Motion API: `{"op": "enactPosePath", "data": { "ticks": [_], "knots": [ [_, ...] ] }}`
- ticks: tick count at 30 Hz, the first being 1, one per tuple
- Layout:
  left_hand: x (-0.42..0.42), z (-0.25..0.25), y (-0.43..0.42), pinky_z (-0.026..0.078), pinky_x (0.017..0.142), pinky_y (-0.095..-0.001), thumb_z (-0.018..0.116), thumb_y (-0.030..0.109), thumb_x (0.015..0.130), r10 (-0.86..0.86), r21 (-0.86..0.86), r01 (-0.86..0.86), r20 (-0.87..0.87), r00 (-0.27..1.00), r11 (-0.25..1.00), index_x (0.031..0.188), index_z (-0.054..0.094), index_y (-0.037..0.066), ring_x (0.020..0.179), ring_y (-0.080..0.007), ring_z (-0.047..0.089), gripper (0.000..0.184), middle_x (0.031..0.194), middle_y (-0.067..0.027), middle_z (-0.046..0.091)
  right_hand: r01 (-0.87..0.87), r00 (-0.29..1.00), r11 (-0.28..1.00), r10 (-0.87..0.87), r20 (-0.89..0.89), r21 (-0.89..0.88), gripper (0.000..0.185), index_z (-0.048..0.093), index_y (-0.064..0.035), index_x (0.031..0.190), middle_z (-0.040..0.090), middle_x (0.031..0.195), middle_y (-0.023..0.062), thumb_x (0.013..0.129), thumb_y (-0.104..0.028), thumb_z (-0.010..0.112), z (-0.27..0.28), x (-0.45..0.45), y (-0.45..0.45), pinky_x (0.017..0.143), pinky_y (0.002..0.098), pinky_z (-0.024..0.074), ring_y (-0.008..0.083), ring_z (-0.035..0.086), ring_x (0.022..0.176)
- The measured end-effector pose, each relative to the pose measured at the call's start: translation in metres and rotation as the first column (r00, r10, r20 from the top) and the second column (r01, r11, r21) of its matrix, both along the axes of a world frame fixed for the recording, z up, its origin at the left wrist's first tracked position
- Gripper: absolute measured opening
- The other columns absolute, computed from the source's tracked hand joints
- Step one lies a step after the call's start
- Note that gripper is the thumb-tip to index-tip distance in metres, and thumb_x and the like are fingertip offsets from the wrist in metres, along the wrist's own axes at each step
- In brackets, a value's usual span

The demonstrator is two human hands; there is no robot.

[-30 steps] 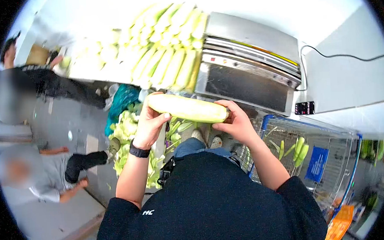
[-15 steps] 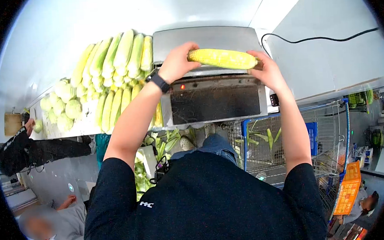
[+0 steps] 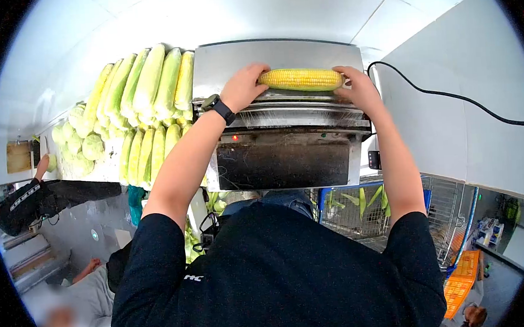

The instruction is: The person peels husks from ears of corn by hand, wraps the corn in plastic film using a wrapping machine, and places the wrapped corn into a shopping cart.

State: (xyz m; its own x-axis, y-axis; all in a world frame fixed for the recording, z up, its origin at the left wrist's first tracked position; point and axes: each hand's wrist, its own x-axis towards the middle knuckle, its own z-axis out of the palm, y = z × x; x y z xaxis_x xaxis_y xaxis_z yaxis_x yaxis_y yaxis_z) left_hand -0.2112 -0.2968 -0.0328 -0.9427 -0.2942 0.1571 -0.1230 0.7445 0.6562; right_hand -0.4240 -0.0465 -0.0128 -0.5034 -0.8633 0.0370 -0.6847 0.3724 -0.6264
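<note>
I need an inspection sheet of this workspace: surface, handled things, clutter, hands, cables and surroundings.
Surface: metal machine, red light lit, dark panel marked.
Handled things: one corn cob, kernels showing; corn pile at left.
Clutter: green strips in the cart.
Hands: left hand and right hand grip opposite cob ends.
Cables: black cable along the right wall.
Surroundings: orange basket; other people nearby.

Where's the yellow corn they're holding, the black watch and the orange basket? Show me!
Yellow corn (image 3: 301,81): head view, middle of the cob.
Black watch (image 3: 225,112): head view, on its strap.
Orange basket (image 3: 462,283): head view, on its side.
</note>
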Motion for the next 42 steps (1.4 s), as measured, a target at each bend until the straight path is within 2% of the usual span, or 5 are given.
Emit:
{"op": "enactPosePath", "data": {
  "ticks": [19,24,28,32,42],
  "knots": [
    [0.002,0.005,0.001,0.053,0.085,-0.0399,0.066,0.009,0.084,-0.073,-0.01,0.074,0.084,0.994,0.997,0.116,0.062,0.004,0.098,-0.0342,0.064,0.033,0.111,-0.015,0.066,-0.041,0.974,0.989,0.007,0.227,0.143,0.059,0.059,-0.0061,0.128,0.066,0.121,0.0102,0.073,-0.005,0.079,0.008,-0.019,0.006,0.088,0.034,0.0525,0.0237,0.063,0.106],
    [0.001,-0.005,-0.003,0.052,0.085,-0.0411,0.063,0.008,0.086,-0.064,0.06,0.06,0.07,0.996,0.996,0.114,0.063,0.005,0.096,-0.0333,0.064,0.029,0.11,-0.0137,0.066,-0.058,0.984,0.981,0.025,0.178,0.184,0.055,0.061,-0.0038,0.125,0.067,0.117,0.0105,0.073,-0.004,0.078,0.001,-0.023,0.004,0.087,0.0333,0.0526,0.0223,0.063,0.104],
    [0.003,-0.002,0.0,0.053,0.085,-0.0398,0.063,0.008,0.085,-0.071,-0.069,0.074,0.035,0.997,0.995,0.112,0.063,0.004,0.096,-0.0316,0.065,0.027,0.11,-0.0135,0.066,-0.038,0.995,0.995,0.029,0.096,0.093,0.054,0.062,-0.0071,0.125,0.069,0.115,0.0121,0.074,-0.007,0.078,-0.005,-0.017,0.01,0.087,0.0334,0.0538,0.0242,0.067,0.1],
    [0.001,-0.006,-0.008,0.054,0.086,-0.036,0.064,0.006,0.084,-0.096,0.094,0.091,0.05,0.994,0.991,0.113,0.063,0.001,0.097,-0.0276,0.066,0.029,0.107,-0.013,0.066,-0.065,0.986,0.995,0.051,0.16,0.082,0.054,0.062,-0.0069,0.125,0.069,0.114,0.0116,0.074,-0.007,0.078,-0.001,-0.02,0.008,0.087,0.0336,0.0537,0.0241,0.067,0.098],
    [-0.003,0.003,-0.009,0.054,0.086,-0.036,0.066,0.009,0.083,-0.099,0.044,0.094,0.143,0.985,0.995,0.112,0.063,0.001,0.093,-0.0274,0.067,0.031,0.102,-0.0155,0.068,-0.083,0.985,0.979,0.053,0.164,0.187,0.051,0.063,-0.0059,0.122,0.07,0.109,0.0107,0.074,-0.007,0.079,0.004,-0.026,0.002,0.087,0.0334,0.0544,0.0226,0.067,0.095]
  ]
}}
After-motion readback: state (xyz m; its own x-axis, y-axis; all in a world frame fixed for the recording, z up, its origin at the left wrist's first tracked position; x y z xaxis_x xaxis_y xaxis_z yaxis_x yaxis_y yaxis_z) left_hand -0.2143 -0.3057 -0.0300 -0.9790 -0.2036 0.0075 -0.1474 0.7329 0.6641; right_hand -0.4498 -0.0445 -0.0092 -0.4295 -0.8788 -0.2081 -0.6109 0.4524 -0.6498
